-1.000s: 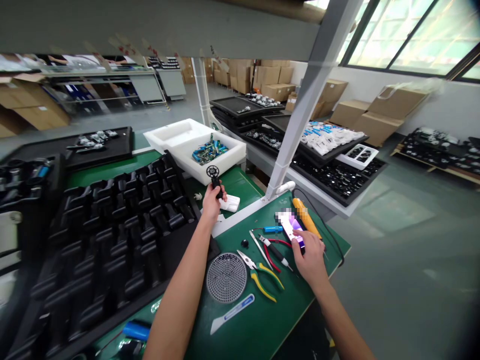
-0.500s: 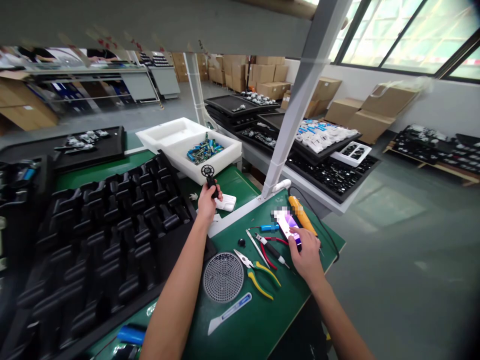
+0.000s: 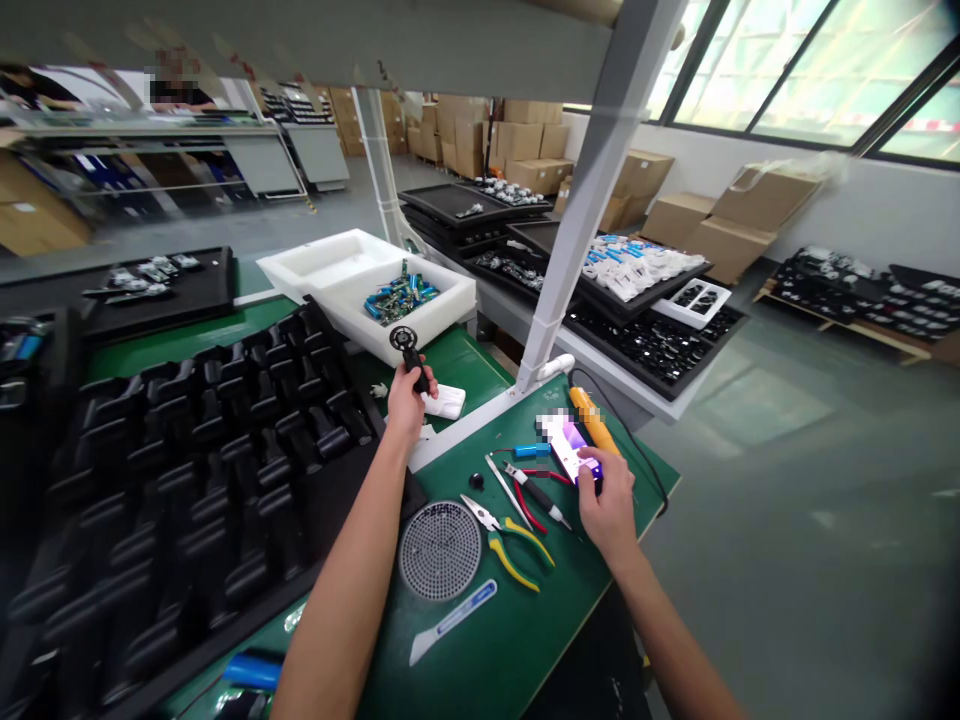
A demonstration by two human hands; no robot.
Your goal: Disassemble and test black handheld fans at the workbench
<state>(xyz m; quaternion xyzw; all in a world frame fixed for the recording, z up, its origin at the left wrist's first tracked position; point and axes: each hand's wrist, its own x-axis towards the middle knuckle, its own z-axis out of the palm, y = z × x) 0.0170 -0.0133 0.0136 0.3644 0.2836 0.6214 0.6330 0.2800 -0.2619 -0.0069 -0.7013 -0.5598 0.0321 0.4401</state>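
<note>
**Left grip (image 3: 403,405) closed, right grip (image 3: 609,512) unclear**

Black plastic stem with a round spoked head (image 3: 411,362) pinched in the left grip, raised just in front of a white foam tray (image 3: 352,320). Flat white-and-purple device (image 3: 568,447), partly blurred, well right of that tray, beneath the right grip; pinching or merely resting, impossible to tell. Work in hand: these two pieces, held apart.

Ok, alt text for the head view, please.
The left hand holds a small black round-topped part, and the right hand grips a purple-screened gadget on a green mat, beside pliers.
</note>
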